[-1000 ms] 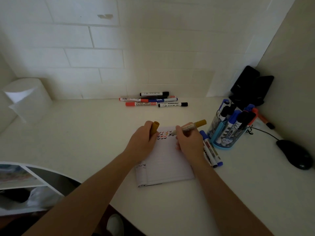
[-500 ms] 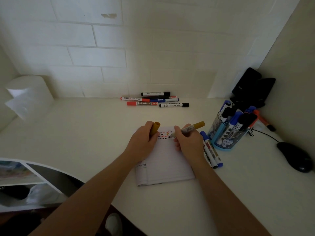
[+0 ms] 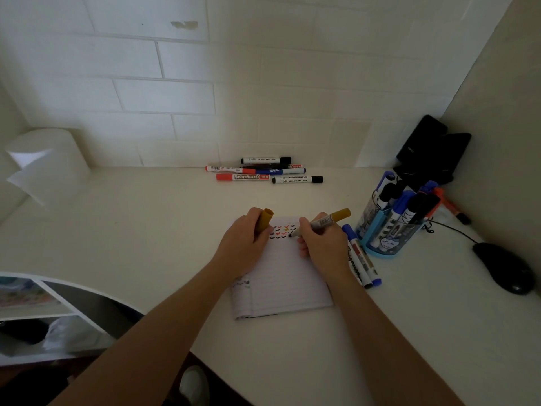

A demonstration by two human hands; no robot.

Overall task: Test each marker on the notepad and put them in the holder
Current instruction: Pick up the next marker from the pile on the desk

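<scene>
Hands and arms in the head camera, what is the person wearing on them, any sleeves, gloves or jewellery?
No sleeves in view: the left forearm and right forearm are bare to the frame edge. The left hand and right hand wear no gloves; no ring, watch or bracelet shows in the dim light.

With the notepad (image 3: pixel 281 284) as the dial's centre and twelve toward the wall, the pad lay on the desk (image 3: pixel 140 230) near the person's edge. The left hand (image 3: pixel 243 249) rested on its eleven o'clock corner, gripping a cap (image 3: pixel 265 219). The right hand (image 3: pixel 322 249) sat at one o'clock, holding a marker (image 3: pixel 326 221) whose tip touched the page. A pair of markers (image 3: pixel 361 260) lay just beside the pad at three. The holder (image 3: pixel 383 241) stood at two, with stored markers (image 3: pixel 399 208) in it. A mouse (image 3: pixel 503 268) lay farther out at three. Loose markers (image 3: pixel 263 172) lay at twelve by the wall, and a paper roll (image 3: pixel 49 162) stood at ten
</scene>
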